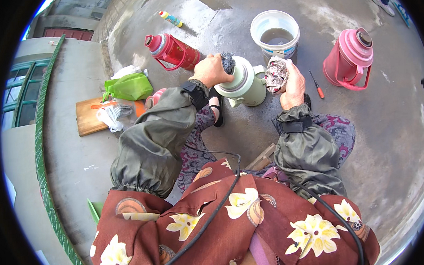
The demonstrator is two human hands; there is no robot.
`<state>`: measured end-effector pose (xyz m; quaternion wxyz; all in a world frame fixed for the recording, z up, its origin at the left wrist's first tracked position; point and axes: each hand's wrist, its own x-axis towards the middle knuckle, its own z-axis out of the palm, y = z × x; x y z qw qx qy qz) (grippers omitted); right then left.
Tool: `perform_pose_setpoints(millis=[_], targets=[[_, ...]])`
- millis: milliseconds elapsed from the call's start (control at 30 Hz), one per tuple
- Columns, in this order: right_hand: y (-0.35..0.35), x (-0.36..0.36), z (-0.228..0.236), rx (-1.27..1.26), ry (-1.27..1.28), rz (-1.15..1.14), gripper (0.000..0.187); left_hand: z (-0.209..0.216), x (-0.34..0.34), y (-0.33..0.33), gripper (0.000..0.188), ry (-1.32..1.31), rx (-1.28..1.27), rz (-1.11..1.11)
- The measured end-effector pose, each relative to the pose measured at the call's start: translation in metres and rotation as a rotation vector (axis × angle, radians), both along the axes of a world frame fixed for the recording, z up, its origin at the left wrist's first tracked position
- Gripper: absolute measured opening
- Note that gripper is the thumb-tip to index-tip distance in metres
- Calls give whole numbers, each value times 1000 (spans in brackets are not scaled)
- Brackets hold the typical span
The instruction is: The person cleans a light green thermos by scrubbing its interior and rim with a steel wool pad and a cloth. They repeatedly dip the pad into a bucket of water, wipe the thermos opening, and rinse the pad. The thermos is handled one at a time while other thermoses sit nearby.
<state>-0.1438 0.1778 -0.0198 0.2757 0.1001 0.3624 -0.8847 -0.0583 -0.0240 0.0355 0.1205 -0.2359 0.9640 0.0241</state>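
Note:
A pale green thermos flask point(253, 90) stands between my feet, its top tilted toward the left. My left hand point(212, 71) is closed at the flask's rim, with a dark grey steel wool scrubber point(228, 62) at its fingertips against the flask's neck. On the flask's other side, my right hand point(293, 86) grips a crumpled patterned cloth point(276, 75), close to the flask's handle. The fingers behind the cloth are partly hidden.
A white bucket point(295, 30) of murky water stands ahead. A red thermos point(179, 52) is at left, a pink thermos point(346, 60) at right, beside a screwdriver point(318, 87). A bottle point(171, 18), green bag point(130, 87) and wooden board point(86, 120) lie left. Someone's shoe point(382, 4) shows far right.

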Motion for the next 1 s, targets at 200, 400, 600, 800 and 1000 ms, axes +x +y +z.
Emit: perform_pose_setpoints(millis=[200, 400, 600, 800, 1000], targets=[[-4, -1, -24, 142, 73, 55, 23, 0, -6, 18, 81, -23, 38, 180], [-21, 27, -62, 699, 405, 272, 18, -13, -7, 23, 79, 51, 8, 169], [-47, 43, -81, 1079, 967, 188, 12, -8, 7, -2, 66, 58, 178, -1], [-94, -35, -78, 1210, 1161, 354, 10, -13, 9, -3, 63, 129, 243, -26], [-73, -24, -84, 1254, 1105, 365, 16, -12, 12, 0, 64, 198, 299, 18]])
